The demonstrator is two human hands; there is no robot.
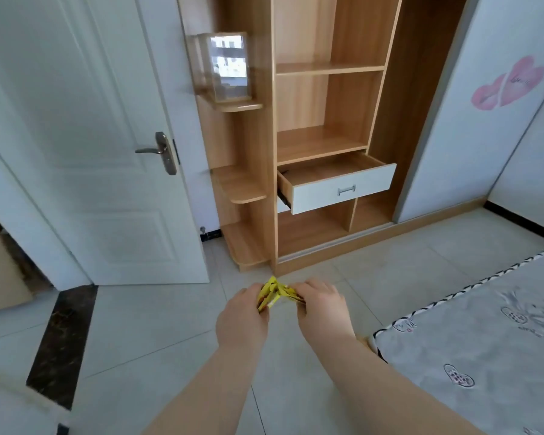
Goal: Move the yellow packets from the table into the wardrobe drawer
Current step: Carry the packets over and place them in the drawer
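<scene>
Two bare arms reach out over the pale grey tiled floor (pixel 157 312). The left hand (pixel 242 312) and the right hand (pixel 322 304) are close together, and both hold the same small bunch of shiny yellow packets (pixel 275 293). The grip of the left hand is closed around the left end of the bunch. The grip of the right hand is closed around the right end. The packets stick up a little between the two hands, up in the air above the floor. How many packets there are cannot be told.

To the right, near the right arm, is the corner of a grey bed mattress with small heart pictures and a black and white edge (pixel 471 340). To the left, a dark stone strip (pixel 60 343) runs across the floor by the doorway.

Farther away stands a white door with a silver handle (pixel 107 136). It is open.

Beside the door is the tall light brown wooden wardrobe (pixel 324 98) with open shelves. Its drawer with a white front and a small silver handle (pixel 343 186) is pulled out, well apart from the hands. On a little side shelf sits a clear box (pixel 223 67). On the white sliding wardrobe door at the right are pink heart stickers (pixel 509 83).
</scene>
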